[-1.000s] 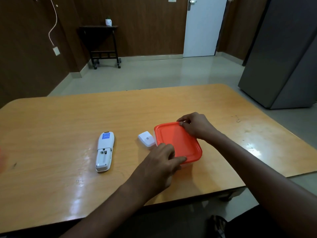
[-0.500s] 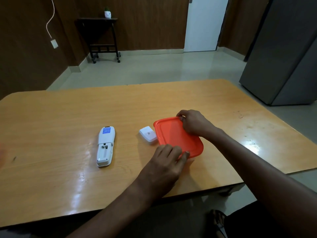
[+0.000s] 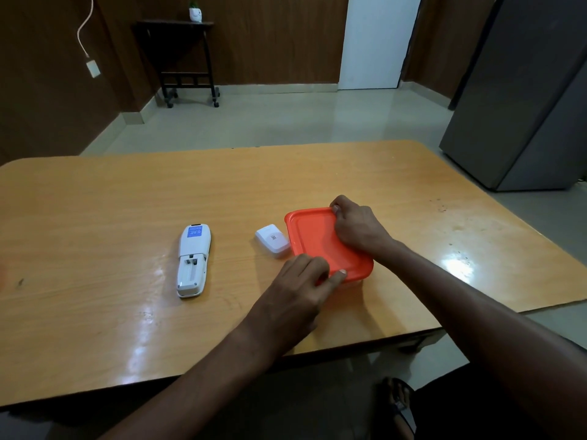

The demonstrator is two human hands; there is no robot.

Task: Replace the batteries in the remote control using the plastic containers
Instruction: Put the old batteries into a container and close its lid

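A plastic container (image 3: pixel 355 282) closed with an orange lid (image 3: pixel 314 239) is set on the wooden tabletop (image 3: pixel 127 198), right of centre. The lid's far corner is gripped by the curled fingers of the right hand (image 3: pixel 357 230), while its near edge is pressed by the fingertips and thumb of the left hand (image 3: pixel 301 287). The white battery cover (image 3: pixel 272 240) is laid just beside the lid's left edge. The remote control (image 3: pixel 193 260) is placed face down further left, with its battery compartment exposed.
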